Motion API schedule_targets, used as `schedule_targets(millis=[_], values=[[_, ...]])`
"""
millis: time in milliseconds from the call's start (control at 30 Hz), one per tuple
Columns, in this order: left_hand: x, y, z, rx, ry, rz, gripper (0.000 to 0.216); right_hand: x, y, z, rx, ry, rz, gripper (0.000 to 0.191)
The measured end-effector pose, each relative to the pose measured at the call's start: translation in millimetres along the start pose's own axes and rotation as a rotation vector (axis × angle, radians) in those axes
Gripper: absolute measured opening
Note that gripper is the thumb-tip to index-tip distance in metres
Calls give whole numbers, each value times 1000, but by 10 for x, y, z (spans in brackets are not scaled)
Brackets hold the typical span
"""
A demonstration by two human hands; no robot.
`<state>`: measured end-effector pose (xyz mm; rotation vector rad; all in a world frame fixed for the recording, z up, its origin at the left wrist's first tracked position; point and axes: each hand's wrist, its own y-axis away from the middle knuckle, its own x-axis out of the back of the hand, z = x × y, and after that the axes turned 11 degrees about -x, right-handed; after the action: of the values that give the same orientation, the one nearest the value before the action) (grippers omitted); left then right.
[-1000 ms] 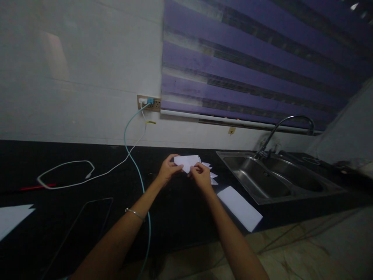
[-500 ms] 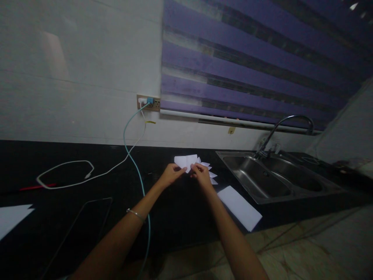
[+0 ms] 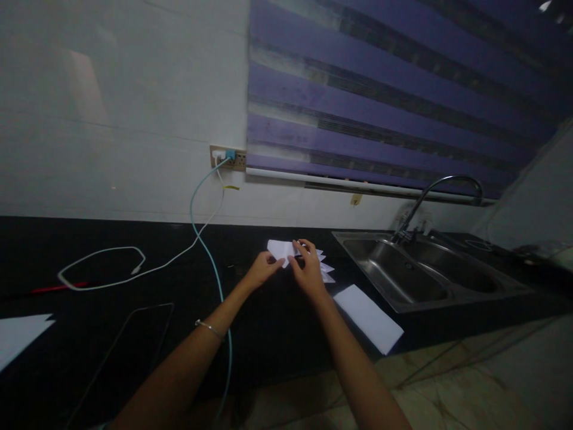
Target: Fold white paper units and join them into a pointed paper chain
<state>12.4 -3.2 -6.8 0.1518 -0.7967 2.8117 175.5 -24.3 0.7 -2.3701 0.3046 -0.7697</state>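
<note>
Both hands meet over a black counter (image 3: 277,322) on a small folded white paper piece (image 3: 278,249). My left hand (image 3: 261,270) pinches its near left edge, a thin bangle on that wrist. The fingers of my right hand (image 3: 307,267) curl over the paper's right side and press on it. Just behind the right hand lies a fan of small folded white paper points (image 3: 326,267). A flat white sheet (image 3: 367,318) rests on the counter to the right of my right forearm.
A steel sink (image 3: 403,272) with a curved tap (image 3: 441,190) sits at the right. A teal cable (image 3: 210,251) and a white cable (image 3: 107,263) run from a wall socket (image 3: 228,158). A dark phone (image 3: 129,346), a red pen (image 3: 58,288) and more paper (image 3: 20,334) lie at the left.
The paper piece has come lower toward the counter. My right hand has shifted over its right side, fingers now spread across it; my left hand keeps its pinch.
</note>
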Motion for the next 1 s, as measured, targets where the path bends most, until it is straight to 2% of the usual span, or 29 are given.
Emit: schedule_targets(millis=[133,267,400,633,867,1000], values=[[6,-6,-60,8,-9,-33,34,1,8,-7,40,60,45,31],[21,-1,-63,-32,-79,-67,32,-6,19,-11,70,122,21,40],[17,10,-91,-95,-218,-95,33,-19,23,14,93,169,-17,41],[-30,17,-163,-101,-291,-68,36,-32,24,20,80,186,52,39],[-26,27,-138,-97,-244,-83,37,-7,38,-81,70,195,83,32],[-13,31,-114,-127,-261,-91,37,9,42,-105,20,239,120,20]])
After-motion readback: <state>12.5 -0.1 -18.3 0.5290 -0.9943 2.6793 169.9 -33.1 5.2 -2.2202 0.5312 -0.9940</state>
